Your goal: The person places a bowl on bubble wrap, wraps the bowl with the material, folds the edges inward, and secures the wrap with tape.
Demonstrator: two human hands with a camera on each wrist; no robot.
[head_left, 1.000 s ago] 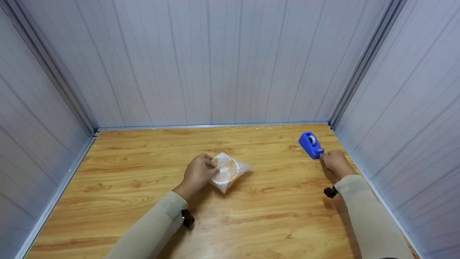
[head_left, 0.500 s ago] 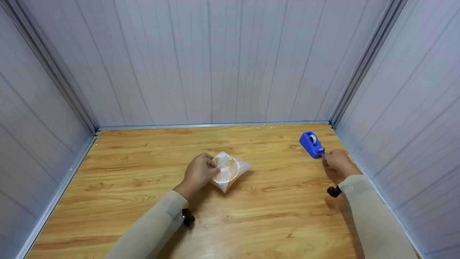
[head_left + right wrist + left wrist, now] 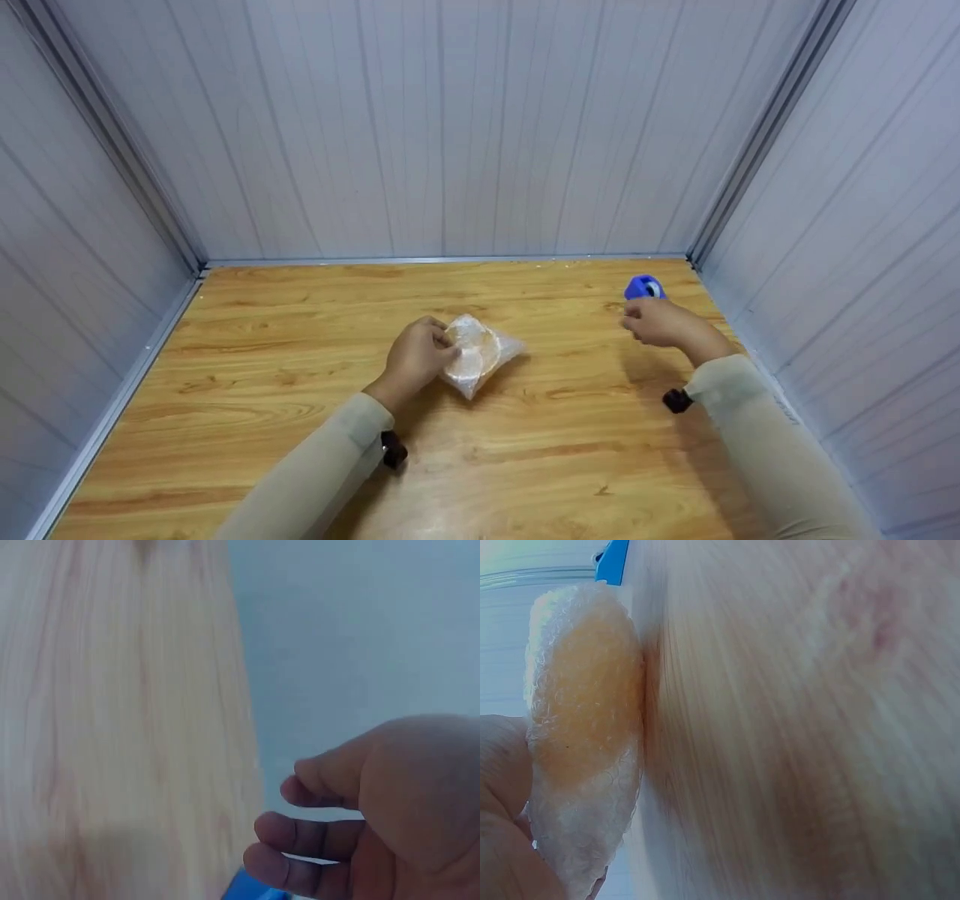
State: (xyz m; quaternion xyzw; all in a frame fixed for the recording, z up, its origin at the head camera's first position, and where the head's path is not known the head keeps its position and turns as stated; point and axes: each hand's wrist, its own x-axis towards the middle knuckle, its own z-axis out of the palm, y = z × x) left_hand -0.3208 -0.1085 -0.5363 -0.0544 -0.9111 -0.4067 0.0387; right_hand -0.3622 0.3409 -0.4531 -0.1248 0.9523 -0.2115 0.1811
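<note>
My left hand point(image 3: 415, 352) holds the near-left edge of a bubble-wrap packet point(image 3: 474, 354) over the wooden table. Through the clear wrap shows something orange and round; in the left wrist view the packet point(image 3: 585, 690) stands on edge, with my fingers point(image 3: 502, 802) at its side. At the right, my right hand point(image 3: 660, 322) is raised in front of a blue tape dispenser point(image 3: 640, 285) and hides its cutter end. In the right wrist view, thumb and index fingertips point(image 3: 300, 787) meet, pinching a bit of clear tape that barely shows; the other fingers are half bent.
The wood-grain table point(image 3: 525, 465) is bounded by a pale panelled back wall point(image 3: 450, 135) and side walls. The right wall point(image 3: 847, 262) stands close beside my right forearm. Small white specks point(image 3: 555, 265) lie along the back edge.
My right hand has come away from the dispenser's cutter end, moving left and up, and now covers the dispenser's front. My left hand and the bubble-wrap packet have stayed in place.
</note>
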